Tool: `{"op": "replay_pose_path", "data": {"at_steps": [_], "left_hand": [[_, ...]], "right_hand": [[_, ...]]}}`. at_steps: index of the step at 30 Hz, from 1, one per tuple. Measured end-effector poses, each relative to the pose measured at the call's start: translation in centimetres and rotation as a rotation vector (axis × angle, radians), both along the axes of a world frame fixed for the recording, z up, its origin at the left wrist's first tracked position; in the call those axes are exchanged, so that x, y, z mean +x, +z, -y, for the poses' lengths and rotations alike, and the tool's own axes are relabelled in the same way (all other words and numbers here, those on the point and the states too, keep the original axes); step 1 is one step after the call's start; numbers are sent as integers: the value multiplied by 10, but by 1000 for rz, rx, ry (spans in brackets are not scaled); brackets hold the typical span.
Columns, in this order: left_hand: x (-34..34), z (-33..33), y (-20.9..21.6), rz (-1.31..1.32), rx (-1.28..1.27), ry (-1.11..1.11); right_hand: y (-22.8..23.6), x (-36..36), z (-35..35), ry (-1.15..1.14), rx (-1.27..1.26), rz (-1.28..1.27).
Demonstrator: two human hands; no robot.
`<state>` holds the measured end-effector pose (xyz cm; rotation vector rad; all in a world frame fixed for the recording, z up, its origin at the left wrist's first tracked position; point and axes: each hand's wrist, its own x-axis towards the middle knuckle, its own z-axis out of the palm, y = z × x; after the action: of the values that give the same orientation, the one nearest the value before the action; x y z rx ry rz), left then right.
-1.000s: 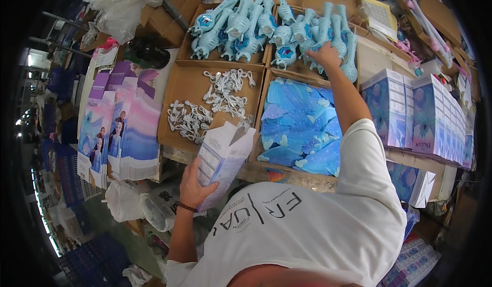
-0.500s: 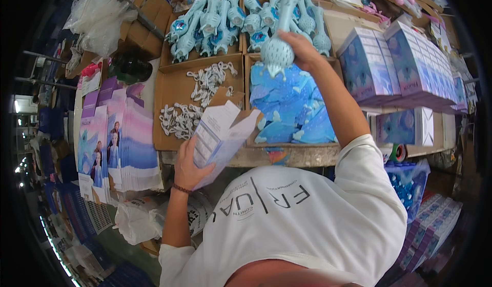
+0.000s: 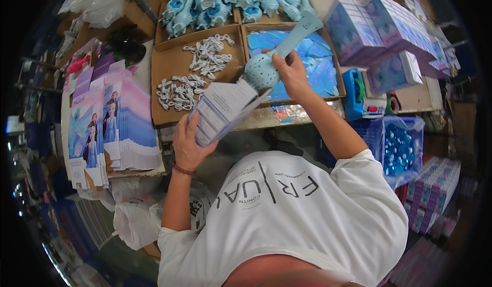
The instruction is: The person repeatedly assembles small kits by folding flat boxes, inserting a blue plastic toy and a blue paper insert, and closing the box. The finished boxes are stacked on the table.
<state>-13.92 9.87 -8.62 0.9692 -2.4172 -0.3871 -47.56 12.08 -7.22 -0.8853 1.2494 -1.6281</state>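
My left hand (image 3: 188, 142) grips an upright-tilted carton (image 3: 219, 114), white and lilac with printed panels, whose top flaps stand apart. In my right hand (image 3: 293, 75) is a light-blue toy microphone (image 3: 262, 72) with a round, hole-dotted head, gripped where the handle joins it. The head is down at the carton's open end, and its lowest part is hidden behind a flap; whether it touches inside I cannot tell. Beyond my hands, a cardboard tray (image 3: 160, 61) holds bundled white cables (image 3: 208, 56). Beside it another tray (image 3: 335, 77) carries shiny blue printed sheets (image 3: 318, 51).
More light-blue toy microphones (image 3: 210, 0) lie piled in trays at the back. Flat printed cartons (image 3: 130, 133) are stacked at left. Filled cartons (image 3: 353, 31) stand at right, near a blue tape dispenser (image 3: 353, 92). A blue basket (image 3: 400, 146) sits lower right.
My right hand has brought the microphone from above the back trays down and nearer, to the carton's opening. The view has shifted, and one standing carton at right now looks tilted.
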Motion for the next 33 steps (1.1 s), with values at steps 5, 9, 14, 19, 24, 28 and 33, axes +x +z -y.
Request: {"op": "replay_pose_path", "data": {"at_steps": [5,9,14,19,24,28,33], "left_hand": [[-30,5,-8,-150,9,-148],[-66,3,-19,-214,76,-295],[-125,-11,-16,-213,109,-460],[-199,-49,14,-226,62,-558],[-244,-76,29,-51,127,-534],[-253,-78,19,-54,107,-403],[-250,-74,2,25,28,-251]], "right_hand": [[22,1,-64,-26,139,-234],[32,-15,-104,-117,94,-182],[32,-33,-150,-188,167,-136],[19,-37,-177,-178,146,-515],[-26,-140,-271,-525,71,-468],[-91,-294,-423,-1015,512,-583],[-193,-368,-536,-517,1302,-767]]}}
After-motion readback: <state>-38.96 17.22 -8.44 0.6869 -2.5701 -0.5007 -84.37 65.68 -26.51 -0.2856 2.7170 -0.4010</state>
